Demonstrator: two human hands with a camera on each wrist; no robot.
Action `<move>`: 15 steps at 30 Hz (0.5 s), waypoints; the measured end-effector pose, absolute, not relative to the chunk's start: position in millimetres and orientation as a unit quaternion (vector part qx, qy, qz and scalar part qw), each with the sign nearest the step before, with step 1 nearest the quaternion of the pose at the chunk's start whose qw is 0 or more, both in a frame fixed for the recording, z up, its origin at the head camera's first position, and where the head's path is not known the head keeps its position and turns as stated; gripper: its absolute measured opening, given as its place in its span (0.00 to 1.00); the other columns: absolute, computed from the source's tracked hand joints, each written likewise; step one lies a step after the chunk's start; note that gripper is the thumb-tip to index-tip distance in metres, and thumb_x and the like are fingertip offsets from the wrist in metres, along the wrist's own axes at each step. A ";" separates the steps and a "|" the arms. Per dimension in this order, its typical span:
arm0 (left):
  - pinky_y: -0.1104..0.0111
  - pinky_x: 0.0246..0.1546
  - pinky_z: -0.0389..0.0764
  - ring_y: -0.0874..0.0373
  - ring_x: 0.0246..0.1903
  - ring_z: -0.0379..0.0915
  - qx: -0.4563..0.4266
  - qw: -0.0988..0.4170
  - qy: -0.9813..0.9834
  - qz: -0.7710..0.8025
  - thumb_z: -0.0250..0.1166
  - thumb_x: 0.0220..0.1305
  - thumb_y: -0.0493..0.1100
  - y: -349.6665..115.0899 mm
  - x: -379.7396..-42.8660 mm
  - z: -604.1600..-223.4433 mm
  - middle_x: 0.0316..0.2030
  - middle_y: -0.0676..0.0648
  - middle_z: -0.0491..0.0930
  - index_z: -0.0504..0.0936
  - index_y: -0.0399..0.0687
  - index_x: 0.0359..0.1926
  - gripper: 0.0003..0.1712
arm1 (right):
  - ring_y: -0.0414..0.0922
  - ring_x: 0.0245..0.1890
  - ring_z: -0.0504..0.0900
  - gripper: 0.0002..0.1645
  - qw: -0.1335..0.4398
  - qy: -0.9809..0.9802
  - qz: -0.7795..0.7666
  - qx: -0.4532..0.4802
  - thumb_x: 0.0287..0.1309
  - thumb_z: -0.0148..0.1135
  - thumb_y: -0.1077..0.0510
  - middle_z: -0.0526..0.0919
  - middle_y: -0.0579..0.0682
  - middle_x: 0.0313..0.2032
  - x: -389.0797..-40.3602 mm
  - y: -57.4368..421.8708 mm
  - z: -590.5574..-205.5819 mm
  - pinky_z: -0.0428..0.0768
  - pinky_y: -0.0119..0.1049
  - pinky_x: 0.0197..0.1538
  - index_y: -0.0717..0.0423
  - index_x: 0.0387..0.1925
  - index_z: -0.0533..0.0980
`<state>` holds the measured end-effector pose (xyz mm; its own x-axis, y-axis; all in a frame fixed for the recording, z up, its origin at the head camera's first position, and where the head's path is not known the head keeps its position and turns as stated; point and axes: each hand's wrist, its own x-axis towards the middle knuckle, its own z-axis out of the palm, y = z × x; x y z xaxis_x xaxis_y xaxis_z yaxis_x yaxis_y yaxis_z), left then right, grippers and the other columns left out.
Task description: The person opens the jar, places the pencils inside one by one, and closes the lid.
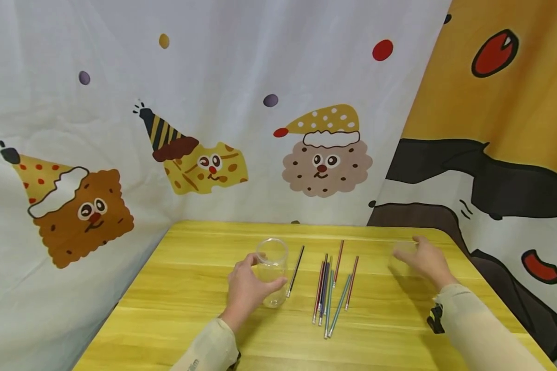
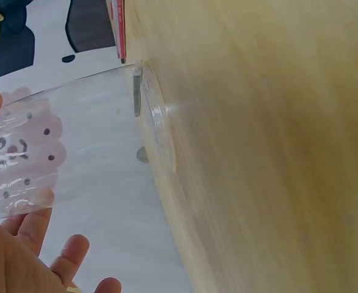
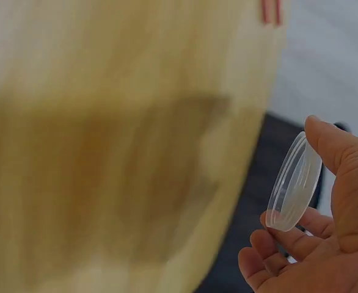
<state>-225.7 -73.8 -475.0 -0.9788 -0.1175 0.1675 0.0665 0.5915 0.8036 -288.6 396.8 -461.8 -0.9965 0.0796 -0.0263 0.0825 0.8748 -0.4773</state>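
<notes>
A clear plastic jar (image 1: 274, 265) stands upright on the table, left of the pencils, its mouth uncovered. My left hand (image 1: 247, 288) grips it from the left, thumb on the near side and fingers behind. Through the jar wall (image 2: 93, 131), the left wrist view shows the curtain print. Over the table's right side, my right hand (image 1: 426, 262) holds a round clear lid (image 3: 294, 183) by its edge, between thumb and fingers. Several pencils (image 1: 328, 293) lie loosely together in the middle, and a dark pencil (image 1: 296, 270) rests right beside the jar.
The yellow wood-grain table (image 1: 167, 309) ends at a far edge against a white curtain (image 1: 223, 77) printed with cartoon biscuits and cheese. An orange, black and white cloth (image 1: 515, 118) hangs along the right side.
</notes>
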 end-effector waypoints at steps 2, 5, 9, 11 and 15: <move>0.35 0.68 0.69 0.41 0.64 0.74 0.012 0.104 -0.886 -0.452 0.89 0.43 0.61 -74.7 -226.1 -475.5 0.59 0.49 0.83 0.82 0.56 0.60 0.44 | 0.84 0.65 0.65 0.67 0.017 0.969 -0.242 0.055 0.70 0.60 0.28 0.65 0.86 0.69 -289.8 405.8 -468.9 0.71 0.76 0.64 0.81 0.78 0.48; 0.36 0.69 0.69 0.41 0.64 0.74 0.010 0.104 -0.886 -0.452 0.89 0.43 0.62 -74.8 -226.3 -474.8 0.59 0.49 0.83 0.82 0.56 0.61 0.45 | 0.87 0.66 0.60 0.68 0.036 0.967 -0.246 0.062 0.70 0.61 0.28 0.65 0.86 0.68 -292.0 409.7 -475.6 0.69 0.78 0.65 0.81 0.79 0.47; 0.35 0.68 0.69 0.40 0.64 0.74 0.010 0.106 -0.887 -0.450 0.89 0.43 0.63 -74.4 -225.6 -473.5 0.59 0.49 0.83 0.82 0.56 0.60 0.44 | 0.88 0.67 0.59 0.69 0.048 0.968 -0.240 0.050 0.70 0.60 0.27 0.68 0.84 0.68 -294.8 404.9 -481.4 0.68 0.79 0.66 0.80 0.79 0.46; 0.35 0.68 0.69 0.40 0.64 0.74 0.010 0.107 -0.886 -0.451 0.89 0.42 0.63 -74.1 -225.2 -473.0 0.59 0.49 0.84 0.82 0.56 0.60 0.44 | 0.87 0.67 0.61 0.68 0.051 0.969 -0.237 0.042 0.70 0.60 0.28 0.69 0.84 0.68 -295.2 401.3 -484.4 0.69 0.78 0.66 0.80 0.79 0.45; 0.35 0.69 0.68 0.41 0.64 0.74 0.011 0.108 -0.884 -0.454 0.89 0.42 0.62 -73.2 -224.4 -472.6 0.58 0.49 0.84 0.82 0.56 0.60 0.44 | 0.85 0.63 0.68 0.66 0.058 0.971 -0.231 0.035 0.70 0.63 0.32 0.68 0.86 0.67 -294.0 394.1 -490.7 0.73 0.78 0.62 0.79 0.79 0.45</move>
<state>-224.4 -73.2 -472.6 -0.9764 -0.1174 0.1811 0.0789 0.5869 0.8058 -294.0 394.1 -490.7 -0.9909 0.0411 -0.1280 0.0944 0.8909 -0.4443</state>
